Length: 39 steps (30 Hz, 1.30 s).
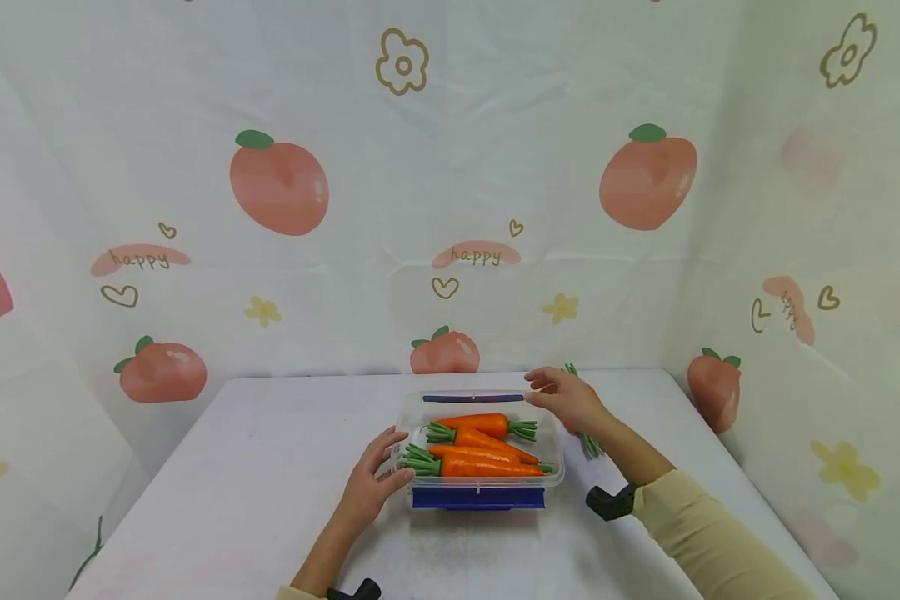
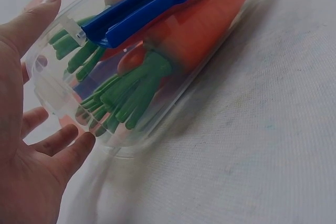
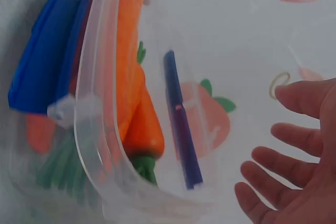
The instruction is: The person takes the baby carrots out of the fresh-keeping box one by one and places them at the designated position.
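A clear plastic box (image 1: 480, 482) with blue latch flaps (image 1: 478, 498) stands on the table, several orange carrots (image 1: 487, 465) with green tops lying inside. My left hand (image 1: 371, 483) is at the box's left side, its thumb by the front left corner. In the left wrist view that hand (image 2: 37, 156) has its fingers extended along the clear end wall. Over the back right corner reaches my right hand (image 1: 566, 398), fingers spread and nothing in them. The right wrist view shows this hand (image 3: 294, 156) apart from the box wall (image 3: 97, 103).
Green carrot tops (image 1: 591, 446) show on the table right of the box, partly hidden by the right hand and forearm. The white table (image 1: 270, 467) ends at a patterned cloth backdrop (image 1: 465, 183) behind and at both sides.
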Tool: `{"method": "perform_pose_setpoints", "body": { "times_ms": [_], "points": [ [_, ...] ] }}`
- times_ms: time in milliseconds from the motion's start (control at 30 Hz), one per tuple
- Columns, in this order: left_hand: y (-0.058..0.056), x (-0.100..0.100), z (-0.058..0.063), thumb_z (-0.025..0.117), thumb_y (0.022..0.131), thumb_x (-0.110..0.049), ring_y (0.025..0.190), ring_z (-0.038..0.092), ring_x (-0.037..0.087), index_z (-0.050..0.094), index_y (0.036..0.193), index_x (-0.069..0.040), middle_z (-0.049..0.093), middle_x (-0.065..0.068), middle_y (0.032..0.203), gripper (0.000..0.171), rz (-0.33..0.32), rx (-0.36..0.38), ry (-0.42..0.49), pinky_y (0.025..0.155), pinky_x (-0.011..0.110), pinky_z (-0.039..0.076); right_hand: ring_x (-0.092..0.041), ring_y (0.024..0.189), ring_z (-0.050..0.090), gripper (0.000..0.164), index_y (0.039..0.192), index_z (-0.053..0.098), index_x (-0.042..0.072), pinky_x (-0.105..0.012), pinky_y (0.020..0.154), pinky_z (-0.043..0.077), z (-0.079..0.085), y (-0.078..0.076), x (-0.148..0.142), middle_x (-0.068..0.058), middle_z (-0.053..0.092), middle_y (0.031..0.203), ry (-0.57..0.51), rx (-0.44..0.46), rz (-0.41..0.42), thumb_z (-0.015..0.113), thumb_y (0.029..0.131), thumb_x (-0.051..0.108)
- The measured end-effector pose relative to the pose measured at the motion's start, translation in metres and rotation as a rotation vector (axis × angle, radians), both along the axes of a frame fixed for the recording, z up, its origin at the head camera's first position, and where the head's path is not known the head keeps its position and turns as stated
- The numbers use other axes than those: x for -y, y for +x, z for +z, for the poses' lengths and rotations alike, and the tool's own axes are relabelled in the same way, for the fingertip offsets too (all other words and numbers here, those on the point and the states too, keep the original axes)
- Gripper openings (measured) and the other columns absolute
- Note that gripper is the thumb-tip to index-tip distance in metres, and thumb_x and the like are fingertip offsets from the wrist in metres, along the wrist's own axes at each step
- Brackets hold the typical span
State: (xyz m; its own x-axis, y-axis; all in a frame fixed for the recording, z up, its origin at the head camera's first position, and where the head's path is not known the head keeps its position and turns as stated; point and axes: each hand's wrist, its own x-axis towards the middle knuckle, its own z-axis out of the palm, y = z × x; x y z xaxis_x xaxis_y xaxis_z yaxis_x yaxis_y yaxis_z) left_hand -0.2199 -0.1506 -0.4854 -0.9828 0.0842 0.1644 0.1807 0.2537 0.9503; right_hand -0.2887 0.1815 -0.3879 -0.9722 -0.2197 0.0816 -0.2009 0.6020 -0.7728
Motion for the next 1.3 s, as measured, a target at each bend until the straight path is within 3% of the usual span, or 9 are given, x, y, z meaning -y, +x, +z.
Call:
{"method": "perform_pose_setpoints", "body": {
  "times_ms": [133,300,567,767,1067,1300],
  "points": [
    [-0.005,0.003,-0.009,0.073,0.087,-0.023,0.133,0.039,0.041,0.051,0.14,-0.013,0.028,0.012,0.156,0.057,-0.012,-0.01,0.008,0.103,0.052,0.039,-0.028,0.102,0.06,0.034,0.121,0.063,0.006,-0.043,0.085,0.054,0.001,0.004,0.013,-0.012,0.064,0.112,-0.006,0.049,0.088,0.068,0.091,0.02],
    [-0.006,0.005,-0.012,0.073,0.087,-0.027,0.133,0.039,0.041,0.052,0.139,-0.013,0.029,0.011,0.156,0.058,-0.019,-0.015,-0.001,0.103,0.05,0.04,-0.021,0.097,0.059,0.031,0.117,0.066,0.01,-0.037,0.083,0.055,-0.002,0.01,0.028,-0.001,0.064,0.104,0.028,0.136,0.184,0.07,0.09,0.023],
    [-0.005,0.003,-0.008,0.072,0.088,-0.024,0.133,0.039,0.042,0.051,0.139,-0.013,0.029,0.013,0.156,0.057,-0.009,-0.014,-0.01,0.103,0.052,0.039,-0.02,0.088,0.06,0.037,0.12,0.064,0.007,-0.035,0.081,0.055,-0.008,0.018,0.046,0.0,0.065,0.1,0.097,0.223,0.325,0.071,0.089,0.025],
    [-0.005,0.004,-0.01,0.072,0.088,-0.026,0.132,0.04,0.042,0.051,0.139,-0.013,0.029,0.013,0.155,0.057,-0.013,-0.027,-0.019,0.102,0.052,0.04,-0.018,0.093,0.056,0.029,0.114,0.068,0.014,-0.04,0.087,0.052,-0.01,0.026,0.051,0.003,0.063,0.098,0.177,0.234,0.409,0.071,0.089,0.028],
    [-0.007,0.006,-0.014,0.073,0.087,-0.03,0.131,0.041,0.042,0.052,0.139,-0.015,0.031,0.012,0.155,0.058,-0.018,-0.046,-0.022,0.101,0.051,0.041,-0.018,0.094,0.054,0.026,0.112,0.067,0.017,-0.04,0.087,0.05,-0.012,0.027,0.054,0.004,0.061,0.096,0.231,0.226,0.457,0.072,0.088,0.028],
    [-0.007,0.005,-0.013,0.073,0.088,-0.024,0.132,0.04,0.042,0.052,0.139,-0.014,0.03,0.013,0.155,0.057,-0.012,-0.027,-0.006,0.102,0.052,0.04,-0.018,0.095,0.053,0.03,0.113,0.068,0.021,-0.041,0.087,0.05,-0.017,0.03,0.058,0.004,0.06,0.099,0.246,0.235,0.423,0.074,0.086,0.031]
  ]
}}
